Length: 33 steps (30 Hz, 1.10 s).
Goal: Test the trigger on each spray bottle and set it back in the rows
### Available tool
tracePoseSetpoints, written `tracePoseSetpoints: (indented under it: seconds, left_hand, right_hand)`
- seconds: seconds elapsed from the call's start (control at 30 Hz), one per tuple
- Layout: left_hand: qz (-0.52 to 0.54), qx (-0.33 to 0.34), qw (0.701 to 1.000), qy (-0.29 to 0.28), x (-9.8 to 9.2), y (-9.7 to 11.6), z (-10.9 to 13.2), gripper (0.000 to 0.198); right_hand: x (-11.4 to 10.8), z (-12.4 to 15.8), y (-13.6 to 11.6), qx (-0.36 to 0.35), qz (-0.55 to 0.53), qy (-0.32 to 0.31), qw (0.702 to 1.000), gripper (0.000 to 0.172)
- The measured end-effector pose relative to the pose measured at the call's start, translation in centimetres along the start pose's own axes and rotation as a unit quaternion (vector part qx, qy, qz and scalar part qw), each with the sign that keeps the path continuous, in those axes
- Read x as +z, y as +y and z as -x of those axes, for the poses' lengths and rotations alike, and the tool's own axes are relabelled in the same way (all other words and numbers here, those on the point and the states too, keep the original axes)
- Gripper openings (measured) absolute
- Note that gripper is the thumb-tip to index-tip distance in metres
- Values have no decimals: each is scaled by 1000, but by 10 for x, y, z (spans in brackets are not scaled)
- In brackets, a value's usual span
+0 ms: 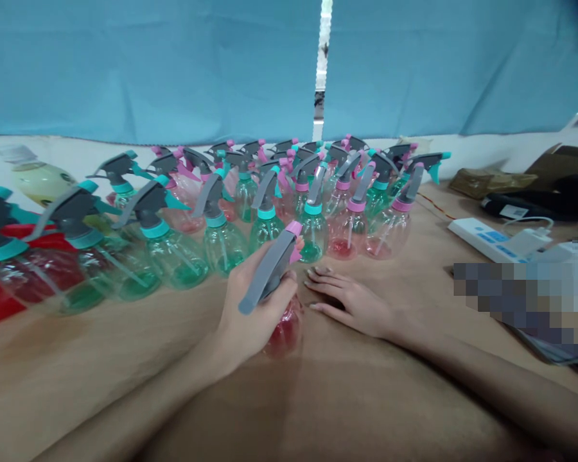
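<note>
Left hand (pixel 249 303) is clamped on the spray bottle (pixel 287 333). Right hand (pixel 361 305) lies open and flat at its 3 o'clock.

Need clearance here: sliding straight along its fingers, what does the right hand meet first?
The right hand would probably meet the pink spray bottle in the left hand first; depth unclear.

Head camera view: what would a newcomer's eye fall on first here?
A crowd of green and pink spray bottles with grey triggers fills the far half of the brown table, in front of a blue curtain. Nearer, the left hand grips a pink spray bottle by its neck, while the right hand lies flat beside it.
</note>
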<state>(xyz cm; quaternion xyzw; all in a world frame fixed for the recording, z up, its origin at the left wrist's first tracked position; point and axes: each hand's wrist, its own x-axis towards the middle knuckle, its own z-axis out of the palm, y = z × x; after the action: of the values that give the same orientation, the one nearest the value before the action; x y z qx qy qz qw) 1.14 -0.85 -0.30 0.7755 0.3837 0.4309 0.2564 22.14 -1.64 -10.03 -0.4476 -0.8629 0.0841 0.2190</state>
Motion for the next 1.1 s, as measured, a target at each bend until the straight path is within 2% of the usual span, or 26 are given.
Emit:
tracePoseSetpoints:
  seconds: [0.17,0.47,0.57,1.1]
  left_hand:
    - [13,-3,1000,6,1,-1,1,30]
    - [14,-30,999,2,0,1,1,20]
    - [9,-34,999,6,1,2,2,24]
    - [-21,-10,1000,9,0,-2,3,31]
  right_hand:
    - [0,0,1,-8,-1,0,1000,50]
    - [0,-1,1,-12,-16,8,1000,48]
    - [0,-1,1,-11,-18,12,1000,48]
    - [0,-1,0,-9,-9,14,1000,48]
